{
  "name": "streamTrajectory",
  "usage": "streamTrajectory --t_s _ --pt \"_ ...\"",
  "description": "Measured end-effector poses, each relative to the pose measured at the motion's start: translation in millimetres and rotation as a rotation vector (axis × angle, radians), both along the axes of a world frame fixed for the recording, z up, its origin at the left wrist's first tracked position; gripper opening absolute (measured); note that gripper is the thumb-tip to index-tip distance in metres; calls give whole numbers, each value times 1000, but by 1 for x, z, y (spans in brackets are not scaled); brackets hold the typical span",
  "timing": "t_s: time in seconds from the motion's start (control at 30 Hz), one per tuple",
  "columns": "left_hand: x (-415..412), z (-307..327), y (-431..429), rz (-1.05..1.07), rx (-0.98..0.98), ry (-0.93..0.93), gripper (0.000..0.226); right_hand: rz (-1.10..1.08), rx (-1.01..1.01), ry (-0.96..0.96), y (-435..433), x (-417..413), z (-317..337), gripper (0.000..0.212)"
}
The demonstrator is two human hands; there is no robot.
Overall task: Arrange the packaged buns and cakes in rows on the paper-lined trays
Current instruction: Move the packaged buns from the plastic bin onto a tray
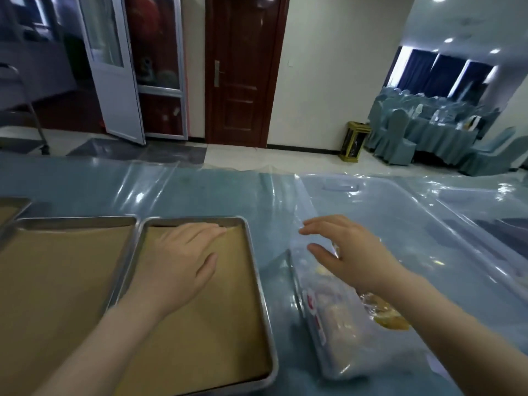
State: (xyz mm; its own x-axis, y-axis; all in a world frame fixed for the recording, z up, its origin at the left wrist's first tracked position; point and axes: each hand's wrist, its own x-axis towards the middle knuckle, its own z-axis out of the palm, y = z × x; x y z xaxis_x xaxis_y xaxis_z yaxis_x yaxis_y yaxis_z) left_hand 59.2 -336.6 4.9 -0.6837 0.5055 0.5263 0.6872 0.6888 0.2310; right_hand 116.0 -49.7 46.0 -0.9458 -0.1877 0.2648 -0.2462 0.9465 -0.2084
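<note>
Two metal trays lined with brown paper lie side by side on the table. My left hand (pixel 183 261) rests flat, fingers straight, on the paper of the right tray (pixel 258 284) near its far edge. The left tray (pixel 77 221) holds only paper. Right of the trays stands a clear plastic bin (pixel 314 324) with packaged buns and cakes (pixel 383 312) inside. My right hand (pixel 345 250) hovers over the bin's near left rim with its fingers spread and relaxed, holding nothing.
A clear lid (pixel 400 212) covers the bin's far part. A third tray's corner (pixel 14 205) shows at the far left. Shiny plastic sheeting (pixel 200 187) covers the blue table. Beyond it are a dark wooden door (pixel 243 70) and covered chairs (pixel 400 135).
</note>
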Motion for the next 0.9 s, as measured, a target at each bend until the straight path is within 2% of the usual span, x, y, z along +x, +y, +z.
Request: streamTrajectory --t_s 0.27,0.33,0.4,0.5,0.57,0.67,0.77,0.83,0.9 --pt "36 -5 127 -17 123 -183 46 -79 -1 -108 159 16 -8 24" --pt "42 -8 147 3 164 -208 40 -126 17 -151 184 14 -16 14" --pt "46 -9 166 -1 163 -227 37 -200 105 -218 201 9 -26 7" --pt "45 -6 197 -64 70 -284 45 -230 275 -349 215 6 -44 16" --pt "42 -5 218 -93 20 -352 49 -195 318 -438 217 7 -54 18" --pt "39 -6 243 -66 -27 -469 61 -104 242 -579 215 13 -64 37" --pt "38 -12 247 5 -108 -446 74 -8 61 -757 205 17 -72 75" --pt "37 -14 246 28 -135 -405 75 60 187 -847 198 17 -80 97" --pt "37 -15 245 35 -175 -370 74 116 360 -899 194 15 -92 101"
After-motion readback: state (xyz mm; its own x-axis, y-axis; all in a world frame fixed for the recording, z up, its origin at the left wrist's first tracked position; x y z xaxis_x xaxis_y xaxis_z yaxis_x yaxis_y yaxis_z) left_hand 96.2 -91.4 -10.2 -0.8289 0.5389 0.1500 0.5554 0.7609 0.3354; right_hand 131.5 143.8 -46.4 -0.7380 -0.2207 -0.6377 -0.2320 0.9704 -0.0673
